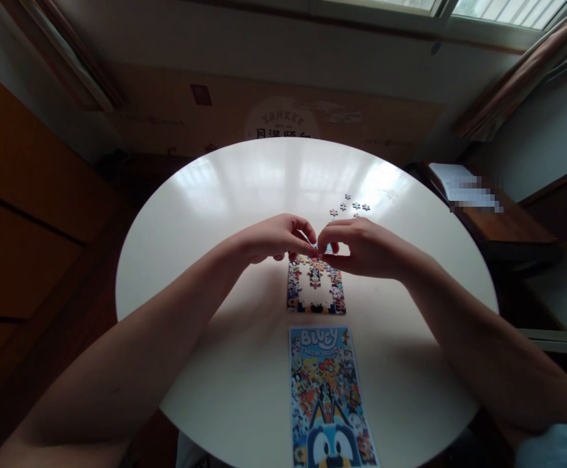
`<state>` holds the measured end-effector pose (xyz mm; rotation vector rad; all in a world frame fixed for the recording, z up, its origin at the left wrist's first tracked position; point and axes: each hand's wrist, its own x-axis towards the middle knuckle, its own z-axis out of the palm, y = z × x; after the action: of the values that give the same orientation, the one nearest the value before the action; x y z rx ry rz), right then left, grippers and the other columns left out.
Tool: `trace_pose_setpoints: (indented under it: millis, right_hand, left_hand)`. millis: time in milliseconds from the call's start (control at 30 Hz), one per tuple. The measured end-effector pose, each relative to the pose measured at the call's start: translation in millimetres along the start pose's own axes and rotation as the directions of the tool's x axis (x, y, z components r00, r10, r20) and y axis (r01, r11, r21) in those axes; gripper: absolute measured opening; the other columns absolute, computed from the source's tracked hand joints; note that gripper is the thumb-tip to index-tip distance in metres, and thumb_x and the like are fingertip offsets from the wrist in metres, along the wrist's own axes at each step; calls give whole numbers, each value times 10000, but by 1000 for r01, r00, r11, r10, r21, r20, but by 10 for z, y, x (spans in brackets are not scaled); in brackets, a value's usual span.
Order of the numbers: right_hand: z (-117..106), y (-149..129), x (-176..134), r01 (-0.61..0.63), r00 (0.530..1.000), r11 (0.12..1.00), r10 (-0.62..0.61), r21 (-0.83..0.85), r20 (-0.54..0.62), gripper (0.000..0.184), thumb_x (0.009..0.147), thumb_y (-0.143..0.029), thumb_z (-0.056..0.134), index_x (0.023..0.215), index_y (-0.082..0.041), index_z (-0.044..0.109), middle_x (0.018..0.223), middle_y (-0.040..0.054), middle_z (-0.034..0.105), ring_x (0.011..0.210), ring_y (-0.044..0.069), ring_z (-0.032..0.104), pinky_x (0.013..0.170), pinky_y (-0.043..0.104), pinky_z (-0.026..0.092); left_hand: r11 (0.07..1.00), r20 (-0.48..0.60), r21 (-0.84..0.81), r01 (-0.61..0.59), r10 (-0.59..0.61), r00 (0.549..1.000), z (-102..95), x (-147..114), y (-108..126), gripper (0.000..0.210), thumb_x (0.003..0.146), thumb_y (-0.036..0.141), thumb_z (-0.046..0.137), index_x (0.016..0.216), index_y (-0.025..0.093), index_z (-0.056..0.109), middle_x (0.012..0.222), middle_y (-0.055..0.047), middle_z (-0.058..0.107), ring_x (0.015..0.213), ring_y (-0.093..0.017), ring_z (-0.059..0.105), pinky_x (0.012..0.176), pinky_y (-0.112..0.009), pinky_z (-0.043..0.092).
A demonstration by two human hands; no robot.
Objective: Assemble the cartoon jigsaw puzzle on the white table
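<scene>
A partly assembled jigsaw puzzle lies on the white table, its colourful border joined around a bare middle with a small cluster of pieces inside. Over its far edge, my left hand and my right hand meet with fingertips nearly touching. Both are closed in a pinch on a small puzzle piece, mostly hidden by the fingers. Part of the puzzle's upper section is covered by my hands. Several loose puzzle pieces are scattered just beyond my right hand.
Nearest me on the round white table lies a printed Bluey picture sheet. A wooden side table with white papers stands at the right. Beyond the far edge is a wall with a printed panel.
</scene>
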<state>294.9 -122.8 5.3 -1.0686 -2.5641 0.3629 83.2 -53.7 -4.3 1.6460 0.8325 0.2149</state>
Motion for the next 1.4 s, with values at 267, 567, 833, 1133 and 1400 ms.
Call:
trace_pose_setpoints:
  millis: [267, 567, 833, 1133, 1400]
  right_hand:
    - [82, -30, 0, 66, 997, 994, -62, 89, -47, 143, 957, -273, 633, 986, -203, 754, 938, 39, 758, 779, 140, 698, 718, 282, 532]
    - [452, -77, -140, 11, 999, 999, -9, 53, -39, 171, 947, -214, 625, 989, -231, 790, 1016, 21, 788, 856, 168, 723, 738, 300, 544]
    - [477, -97, -119, 1, 1000, 1000, -2, -30, -23, 211, 946, -200, 608, 1039, -268, 785, 1062, -6, 784, 895, 172, 703, 749, 308, 513]
    - [472, -114, -125, -22, 1000, 999, 23, -35, 6, 228, 962, -216, 596, 1062, -289, 788, 1056, 0, 773, 893, 162, 684, 740, 305, 488]
    - [473, -130, -136, -46, 999, 996, 48, -72, 18, 241, 946, -217, 603, 1078, -300, 787, 968, 20, 739, 801, 158, 634, 661, 295, 426]
  left_hand:
    - [993, 146, 86, 75, -87, 985, -153, -54, 20, 256, 702, 313, 805, 849, 187, 638, 693, 4, 603, 596, -109, 511, 474, -231, 281]
    - [774, 90, 624, -107, 65, 994, -276, -120, -51, 202, 782, 360, 675, 868, 180, 705, 862, -46, 722, 750, -161, 613, 637, -272, 397]
    - [709, 158, 691, -140, 40, 987, -186, -78, -93, 166, 778, 312, 676, 871, 187, 734, 856, -34, 723, 714, -143, 581, 618, -267, 370]
    - [716, 163, 683, -143, 42, 986, -199, -68, -101, 178, 772, 309, 672, 879, 186, 741, 869, -40, 734, 726, -149, 598, 619, -267, 382]
    - [724, 154, 677, -133, 37, 987, -201, -54, -137, 166, 754, 300, 671, 867, 195, 732, 841, -28, 734, 707, -145, 601, 594, -261, 379]
